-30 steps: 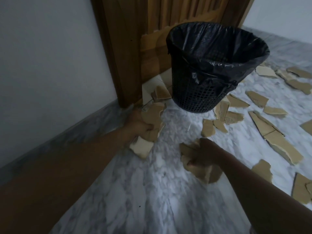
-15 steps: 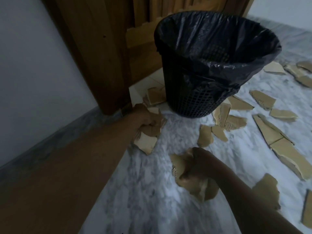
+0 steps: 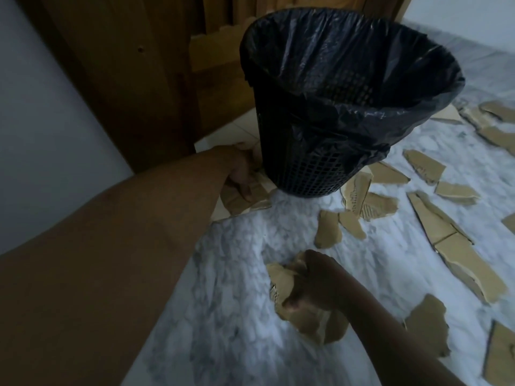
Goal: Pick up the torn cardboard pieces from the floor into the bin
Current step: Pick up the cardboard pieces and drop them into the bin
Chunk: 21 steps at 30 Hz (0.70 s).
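Observation:
A black mesh bin (image 3: pixel 306 168) lined with a black bag stands on the marble floor near a wooden door. My left hand (image 3: pixel 239 174) reaches to the bin's left base, fingers closed on brown torn cardboard pieces (image 3: pixel 239 201) that touch the floor. My right hand (image 3: pixel 312 285) is lower in the middle, gripping a bunch of cardboard pieces (image 3: pixel 309 321) just above the floor. Several more torn pieces (image 3: pixel 328 229) lie scattered right of the bin.
The wooden door and frame (image 3: pixel 133 79) rise behind the bin, with a pale wall (image 3: pixel 41 121) at left. Long cardboard strips (image 3: pixel 446 240) and more scraps (image 3: pixel 429 324) cover the marble floor (image 3: pixel 237 288) at right.
The view has moved closer to the bin. My left hand has slid forward with its cardboard to the bin's base. My right hand keeps its grip on its bunch.

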Each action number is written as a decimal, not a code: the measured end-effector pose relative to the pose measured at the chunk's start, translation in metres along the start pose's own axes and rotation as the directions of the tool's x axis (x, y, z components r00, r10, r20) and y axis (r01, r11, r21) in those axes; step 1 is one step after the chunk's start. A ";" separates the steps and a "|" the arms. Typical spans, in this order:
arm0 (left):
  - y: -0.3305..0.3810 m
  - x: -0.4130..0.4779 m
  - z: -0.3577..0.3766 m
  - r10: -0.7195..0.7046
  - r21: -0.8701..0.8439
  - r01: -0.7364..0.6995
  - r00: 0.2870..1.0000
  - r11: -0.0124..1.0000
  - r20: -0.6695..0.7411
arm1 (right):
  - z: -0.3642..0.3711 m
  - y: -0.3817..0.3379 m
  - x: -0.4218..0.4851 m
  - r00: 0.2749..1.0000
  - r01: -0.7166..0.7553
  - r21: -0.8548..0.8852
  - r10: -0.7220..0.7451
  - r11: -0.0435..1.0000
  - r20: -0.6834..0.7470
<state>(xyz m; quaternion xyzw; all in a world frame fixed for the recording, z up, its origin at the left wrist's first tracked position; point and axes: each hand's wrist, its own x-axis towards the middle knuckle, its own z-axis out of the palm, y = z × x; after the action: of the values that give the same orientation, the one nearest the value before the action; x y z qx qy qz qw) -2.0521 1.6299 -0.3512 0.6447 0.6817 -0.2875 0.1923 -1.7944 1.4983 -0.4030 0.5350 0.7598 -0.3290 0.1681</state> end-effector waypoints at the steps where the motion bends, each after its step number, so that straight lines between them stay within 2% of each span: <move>1: 0.001 -0.001 0.000 0.005 -0.027 -0.005 1.000 1.000 -0.002 | -0.001 0.000 -0.002 1.000 0.001 0.006 -0.001 1.000 -0.007; 6: 0.007 -0.007 0.011 0.052 -0.092 -0.066 0.988 0.994 -0.147 | -0.005 -0.003 -0.008 1.000 -0.021 0.022 0.021 1.000 -0.013; 9: 0.009 -0.009 0.024 0.047 -0.120 -0.068 0.984 0.990 -0.170 | -0.007 -0.008 -0.009 0.998 -0.057 0.009 0.057 0.998 0.016; 11: 0.012 -0.014 0.032 0.044 -0.131 -0.067 0.984 0.989 -0.172 | -0.011 -0.017 -0.013 0.995 -0.100 -0.081 0.101 0.992 0.007; 14: 0.014 -0.022 0.037 0.021 -0.122 -0.041 0.987 0.992 -0.162 | -0.021 -0.039 -0.016 0.990 -0.134 -0.352 0.110 0.927 -0.087; 15: 0.014 -0.024 0.038 0.018 -0.119 -0.037 0.988 0.992 -0.153 | -0.023 -0.044 -0.016 0.989 -0.141 -0.376 0.114 0.916 -0.093; 18: 0.018 -0.032 0.040 0.029 -0.120 -0.044 0.991 0.992 -0.129 | -0.025 -0.044 -0.010 0.986 -0.164 -0.302 0.169 0.939 -0.011; 21: 0.021 -0.038 0.043 0.029 -0.093 -0.040 0.992 0.995 -0.120 | -0.020 -0.033 -0.020 0.996 -0.088 -0.260 0.077 0.962 -0.053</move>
<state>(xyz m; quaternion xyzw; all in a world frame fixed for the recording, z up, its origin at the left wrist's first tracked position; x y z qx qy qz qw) -2.0319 1.5729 -0.3630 0.6624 0.6936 -0.2127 0.1870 -1.8155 1.4903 -0.3658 0.5460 0.7771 -0.2069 0.2349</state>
